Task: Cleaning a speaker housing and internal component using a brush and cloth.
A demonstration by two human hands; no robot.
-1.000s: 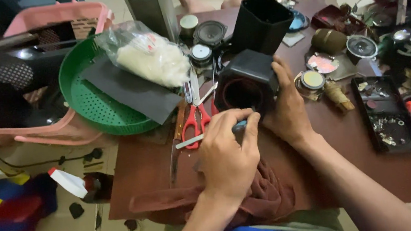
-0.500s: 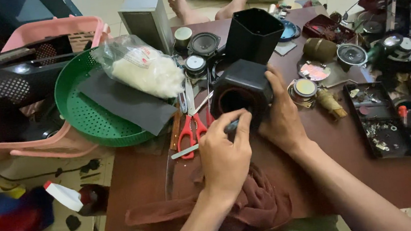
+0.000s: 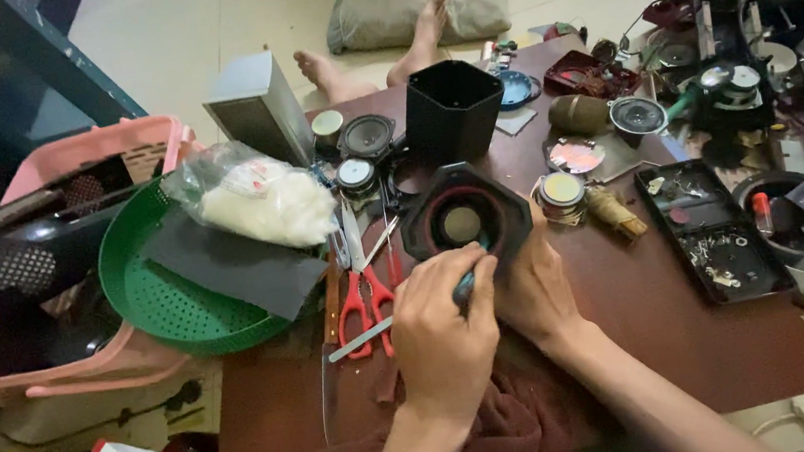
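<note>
Now that the black speaker housing has tipped up to show its cone, we keep our left hand closed around a blue-handled tool just below it, our right hand bracing its lower right side.

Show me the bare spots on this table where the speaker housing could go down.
Bare wood lies on the table between the right hand and the black parts tray, running to the near edge. Crowded: around the scissors and behind the speaker housing.
</note>
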